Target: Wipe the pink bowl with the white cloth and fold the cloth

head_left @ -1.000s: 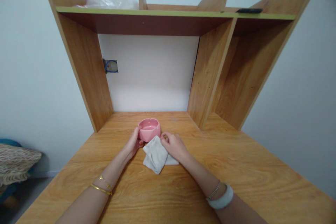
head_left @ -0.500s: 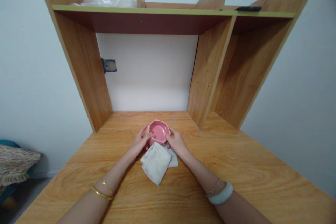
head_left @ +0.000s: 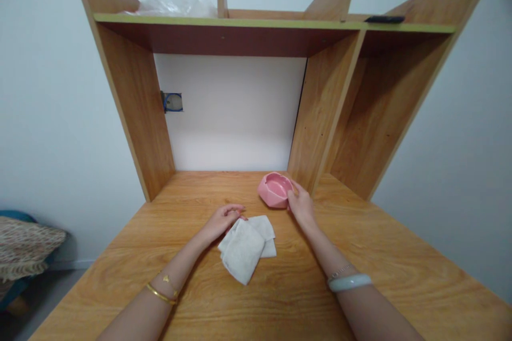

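My right hand (head_left: 301,204) grips the rim of a small pink bowl (head_left: 274,191), holding it tilted near the wooden divider at the back of the desk. A crumpled white cloth (head_left: 246,241) lies on the desk in front of me. My left hand (head_left: 222,220) rests at the cloth's left edge, its fingers curled and touching the fabric. Gold bangles circle my left wrist and a pale bangle circles my right.
The wooden desk (head_left: 400,272) has a hutch with upright dividers (head_left: 310,117) and an upper shelf (head_left: 240,21). A clear plastic bag (head_left: 176,2) and a dark flat object (head_left: 384,19) lie on the shelf. A patterned cushion (head_left: 24,245) sits at far left.
My right hand has carried the pink bowl from the desk's middle to the right, toward the divider. My left hand let go of the bowl and dropped onto the cloth.
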`<state>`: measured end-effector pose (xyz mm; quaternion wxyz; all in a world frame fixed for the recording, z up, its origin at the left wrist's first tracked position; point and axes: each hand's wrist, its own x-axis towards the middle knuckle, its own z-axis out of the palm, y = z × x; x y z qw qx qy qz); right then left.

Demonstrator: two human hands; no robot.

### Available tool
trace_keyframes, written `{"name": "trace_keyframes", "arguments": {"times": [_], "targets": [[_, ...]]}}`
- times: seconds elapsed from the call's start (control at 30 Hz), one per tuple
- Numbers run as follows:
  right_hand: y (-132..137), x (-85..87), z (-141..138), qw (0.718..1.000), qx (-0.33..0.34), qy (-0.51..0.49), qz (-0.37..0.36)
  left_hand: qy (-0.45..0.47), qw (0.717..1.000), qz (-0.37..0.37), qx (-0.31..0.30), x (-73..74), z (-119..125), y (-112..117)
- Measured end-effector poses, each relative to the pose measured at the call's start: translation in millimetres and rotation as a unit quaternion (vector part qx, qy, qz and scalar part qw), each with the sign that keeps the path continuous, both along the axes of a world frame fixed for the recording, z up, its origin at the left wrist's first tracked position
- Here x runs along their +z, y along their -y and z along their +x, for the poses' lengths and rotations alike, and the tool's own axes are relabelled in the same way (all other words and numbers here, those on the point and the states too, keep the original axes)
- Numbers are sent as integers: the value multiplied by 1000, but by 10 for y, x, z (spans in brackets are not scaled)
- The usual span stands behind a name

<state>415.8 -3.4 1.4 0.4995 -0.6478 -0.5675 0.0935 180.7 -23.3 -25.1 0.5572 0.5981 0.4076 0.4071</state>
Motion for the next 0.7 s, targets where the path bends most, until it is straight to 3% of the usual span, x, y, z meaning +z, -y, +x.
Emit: {"name": "trace_keyframes", "arguments": {"times": [0.13,0.27,0.47,0.57,0.63,0.7], "targets": [[-33,10,218,995,-75,51,-30,-19,1000,23,0,16,-5,-3],[-27,-8,314,989,-105,78,-74,-53,996,65,25,49,3,-1],[45,78,282,976,-128,122,-125,-72,988,116,72,75,-5,22],[118,177,154,965,-164,152,-135,-129,983,118,49,97,-12,65],[164,215,17,968,-137,182,-103,-166,980,110,13,132,-28,105],[201,216,-140,972,-46,219,-66,-184,977,106,-27,191,-56,146]]}}
